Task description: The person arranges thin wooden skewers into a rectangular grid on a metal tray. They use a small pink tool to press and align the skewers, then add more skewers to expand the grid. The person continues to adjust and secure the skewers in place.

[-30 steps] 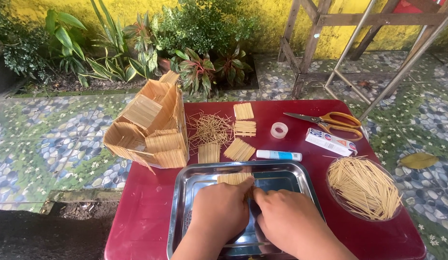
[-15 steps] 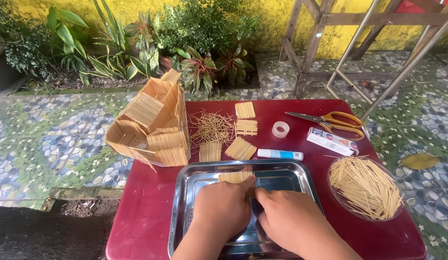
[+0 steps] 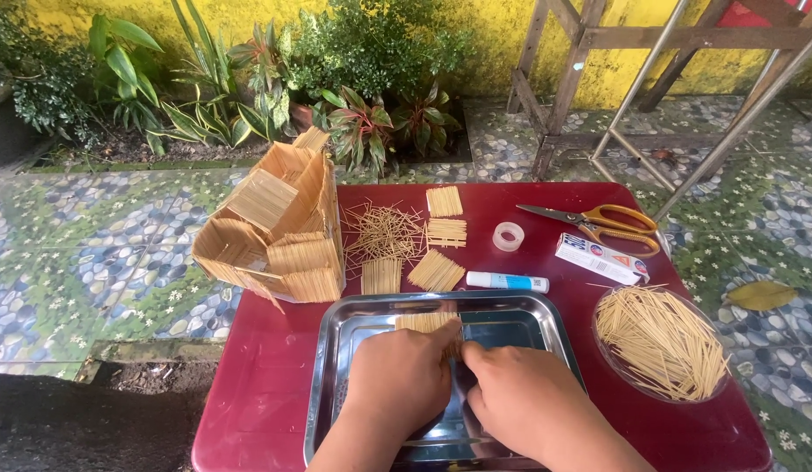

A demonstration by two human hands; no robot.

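Observation:
Both hands rest inside a shiny metal tray (image 3: 336, 350) at the near edge of a red table (image 3: 257, 367). My left hand (image 3: 397, 385) lies palm down on a flat panel of toothpicks (image 3: 428, 322), whose far end shows past the fingers. My right hand (image 3: 528, 402) presses down beside it, fingertips touching the left hand's fingers. What lies under the palms is hidden.
A toothpick house model (image 3: 279, 232) stands at the table's left. Loose toothpicks (image 3: 384, 232) and small toothpick panels (image 3: 436, 271) lie behind the tray, with a glue tube (image 3: 506, 281), tape roll (image 3: 508, 236), scissors (image 3: 598, 218), a small box (image 3: 601, 259) and a bowl of toothpicks (image 3: 659, 343).
Both hands have stayed in the tray, with only slight shifting of the fingers over the toothpick panel.

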